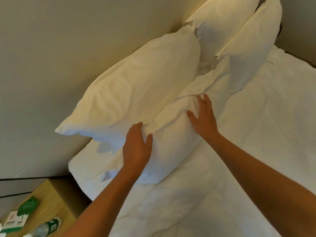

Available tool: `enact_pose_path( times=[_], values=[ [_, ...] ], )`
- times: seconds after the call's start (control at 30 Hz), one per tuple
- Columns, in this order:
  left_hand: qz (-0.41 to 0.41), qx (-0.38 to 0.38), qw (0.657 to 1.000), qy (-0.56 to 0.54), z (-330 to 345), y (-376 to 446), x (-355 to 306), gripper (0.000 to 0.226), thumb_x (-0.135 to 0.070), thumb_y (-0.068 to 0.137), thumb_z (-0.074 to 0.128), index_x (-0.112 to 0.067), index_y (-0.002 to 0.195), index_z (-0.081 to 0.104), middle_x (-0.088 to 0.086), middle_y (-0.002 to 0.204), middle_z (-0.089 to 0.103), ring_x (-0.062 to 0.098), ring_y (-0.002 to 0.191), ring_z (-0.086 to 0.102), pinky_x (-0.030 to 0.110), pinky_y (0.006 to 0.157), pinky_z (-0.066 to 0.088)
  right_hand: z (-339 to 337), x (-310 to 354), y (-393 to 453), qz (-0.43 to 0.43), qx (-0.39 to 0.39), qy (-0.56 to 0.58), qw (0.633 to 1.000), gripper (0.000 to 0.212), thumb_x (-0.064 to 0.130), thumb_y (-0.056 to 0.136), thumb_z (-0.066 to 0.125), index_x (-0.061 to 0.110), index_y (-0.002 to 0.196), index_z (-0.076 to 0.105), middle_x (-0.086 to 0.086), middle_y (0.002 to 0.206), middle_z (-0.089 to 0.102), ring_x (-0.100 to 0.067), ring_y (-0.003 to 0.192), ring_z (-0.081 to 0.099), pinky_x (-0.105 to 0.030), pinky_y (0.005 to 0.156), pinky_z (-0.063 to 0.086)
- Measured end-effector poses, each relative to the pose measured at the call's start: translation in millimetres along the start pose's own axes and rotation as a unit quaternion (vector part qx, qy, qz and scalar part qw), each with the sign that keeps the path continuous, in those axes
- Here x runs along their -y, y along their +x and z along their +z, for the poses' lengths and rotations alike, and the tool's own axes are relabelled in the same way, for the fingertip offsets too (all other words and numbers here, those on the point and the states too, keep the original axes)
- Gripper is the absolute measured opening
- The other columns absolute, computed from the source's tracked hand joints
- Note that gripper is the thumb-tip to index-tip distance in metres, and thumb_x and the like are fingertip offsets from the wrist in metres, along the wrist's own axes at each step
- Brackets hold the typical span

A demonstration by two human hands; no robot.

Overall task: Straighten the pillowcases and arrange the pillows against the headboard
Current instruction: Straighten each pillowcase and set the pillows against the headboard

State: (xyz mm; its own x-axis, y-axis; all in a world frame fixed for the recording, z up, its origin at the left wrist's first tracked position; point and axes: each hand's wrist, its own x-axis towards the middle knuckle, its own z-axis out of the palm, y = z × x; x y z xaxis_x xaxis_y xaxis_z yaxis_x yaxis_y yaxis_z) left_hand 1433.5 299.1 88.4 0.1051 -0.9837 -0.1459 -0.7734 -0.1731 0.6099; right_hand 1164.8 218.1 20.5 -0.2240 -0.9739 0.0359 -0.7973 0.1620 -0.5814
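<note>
Several white pillows lie at the head of the bed. A back-left pillow (136, 84) leans on the beige headboard (68, 40). In front of it lies a wrinkled front-left pillow (171, 139). My left hand (136, 147) rests flat on its near end, fingers slightly apart. My right hand (203, 118) presses flat on its far end, fingers spread. Two more pillows stand farther right: a back-right pillow (222, 19) against the headboard and a front-right pillow (248, 53) leaning before it.
A white duvet (256, 151) covers the bed to the right and toward me. A wooden nightstand (49, 197) stands at the lower left, carrying a green-labelled water bottle (47, 226) and green-and-white cards (20, 218).
</note>
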Motion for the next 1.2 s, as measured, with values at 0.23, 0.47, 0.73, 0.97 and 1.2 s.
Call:
enact_pose_path(
  times=[0.23,0.47,0.73,0.97,1.2],
  values=[
    [0.277,0.077,0.930,0.229,54,-39,3,0.084,-0.037,0.091,0.068,-0.015,0.161,0.026,0.014,0.171,0.000,0.034,0.158,-0.003,0.056,0.125,0.017,37,-36,-89,0.181,0.071,0.182,0.964,0.099,0.069,0.087,0.066,0.033,0.164,0.016,-0.003,0.168,0.027,-0.027,0.150,0.035,-0.050,0.119,0.038],
    [0.323,0.087,0.879,0.339,92,-19,49,0.089,-0.021,0.090,0.063,-0.009,0.163,0.012,0.019,0.170,-0.007,0.038,0.157,-0.006,0.065,0.122,0.007,55,-36,-71,0.333,0.121,0.280,0.892,0.149,0.094,0.038,0.076,0.054,0.160,-0.001,-0.002,0.171,0.019,-0.037,0.150,0.033,-0.059,0.098,0.055],
    [0.341,0.026,0.879,0.332,82,35,75,0.074,-0.009,0.095,0.036,-0.013,0.164,0.009,0.018,0.171,-0.004,0.037,0.158,-0.002,0.065,0.121,0.010,88,-14,-26,0.297,0.113,0.313,0.895,0.138,0.087,0.046,0.082,0.064,0.155,0.000,0.011,0.166,0.029,-0.028,0.146,0.041,-0.050,0.084,0.063],
    [0.321,-0.003,0.870,0.375,55,95,72,0.087,-0.020,0.094,0.059,-0.017,0.164,0.007,0.017,0.170,-0.008,0.036,0.158,-0.004,0.065,0.122,0.006,108,28,36,0.274,0.109,0.315,0.902,0.139,0.090,0.047,0.080,0.062,0.154,-0.004,0.006,0.162,0.038,-0.028,0.142,0.046,-0.043,0.082,0.064],
    [0.288,0.057,0.872,0.391,63,86,66,0.089,-0.027,0.095,0.061,-0.019,0.164,0.005,0.015,0.171,-0.009,0.034,0.158,-0.008,0.062,0.123,0.003,107,16,35,0.299,0.148,0.265,0.905,0.142,0.082,0.055,0.082,0.052,0.159,-0.010,-0.008,0.166,0.033,-0.037,0.146,0.041,-0.058,0.104,0.053]
  ],
)
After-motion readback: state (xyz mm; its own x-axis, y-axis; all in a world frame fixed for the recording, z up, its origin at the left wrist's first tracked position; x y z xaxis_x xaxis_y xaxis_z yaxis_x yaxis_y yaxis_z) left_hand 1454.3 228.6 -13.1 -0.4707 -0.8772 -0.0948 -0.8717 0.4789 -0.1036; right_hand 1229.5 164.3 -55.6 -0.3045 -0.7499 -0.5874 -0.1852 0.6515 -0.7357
